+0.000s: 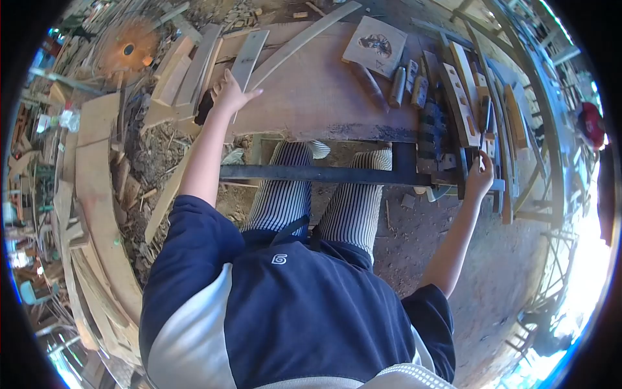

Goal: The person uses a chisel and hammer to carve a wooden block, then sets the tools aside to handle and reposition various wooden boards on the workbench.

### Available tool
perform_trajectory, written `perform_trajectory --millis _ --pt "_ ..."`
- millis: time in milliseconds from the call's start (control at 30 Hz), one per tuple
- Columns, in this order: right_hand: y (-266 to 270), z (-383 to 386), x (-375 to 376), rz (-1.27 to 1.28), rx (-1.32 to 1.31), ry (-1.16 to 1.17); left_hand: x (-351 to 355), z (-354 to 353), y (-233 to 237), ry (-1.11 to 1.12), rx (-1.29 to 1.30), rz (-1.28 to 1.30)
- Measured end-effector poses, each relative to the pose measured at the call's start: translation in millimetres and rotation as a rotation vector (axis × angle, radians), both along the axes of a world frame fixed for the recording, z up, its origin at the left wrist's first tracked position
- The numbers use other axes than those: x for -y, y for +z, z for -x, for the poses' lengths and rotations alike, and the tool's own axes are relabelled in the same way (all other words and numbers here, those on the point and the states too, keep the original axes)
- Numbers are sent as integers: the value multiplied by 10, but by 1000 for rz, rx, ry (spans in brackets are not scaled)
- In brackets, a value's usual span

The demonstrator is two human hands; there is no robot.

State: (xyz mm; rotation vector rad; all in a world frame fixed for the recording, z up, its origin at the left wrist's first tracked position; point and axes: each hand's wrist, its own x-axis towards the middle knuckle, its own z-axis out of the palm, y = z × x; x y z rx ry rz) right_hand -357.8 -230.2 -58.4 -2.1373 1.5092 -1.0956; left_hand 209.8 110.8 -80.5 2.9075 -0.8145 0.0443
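Note:
My left hand (230, 97) is at the left of the wooden workbench (298, 84), fingers spread and thumb stretched out to the right. It overlaps the near end of a narrow grey board (250, 55). Far to the right, my right hand (479, 175) is closed in a pinch on a thin dark tool (484, 120), which points away from me over a slotted wooden strip (459, 97). The tool's lower end is hidden by my fingers, and I cannot tell its exact kind.
A carved panel (376, 45) lies at the bench's back right, beside several round-handled tools (398, 87). A long slat (304, 44) slants across the bench. Wood blocks (173, 78) stand left, near a rusty round disc (128, 49). A dark bar (324, 173) crosses over my legs.

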Motion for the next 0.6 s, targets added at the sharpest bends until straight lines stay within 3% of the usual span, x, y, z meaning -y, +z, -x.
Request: perform_trajectory --millis 67,233,300,400,467,600 --pt "97 25 -244 12 63 -59 -14 156 183 -34 -99 -56" --pt "40 378 -943 86 171 -138 14 51 -41 11 -19 15" --pt "0 516 -1287 -6 205 -175 53 48 -23 34 24 38" --pt "-226 732 -1684 -102 196 -209 64 96 221 116 -114 105" --pt "-431 867 -1875 -159 162 -245 47 -82 219 16 -159 175" --pt "-663 938 -2106 -209 114 -227 135 -117 247 68 -110 132"
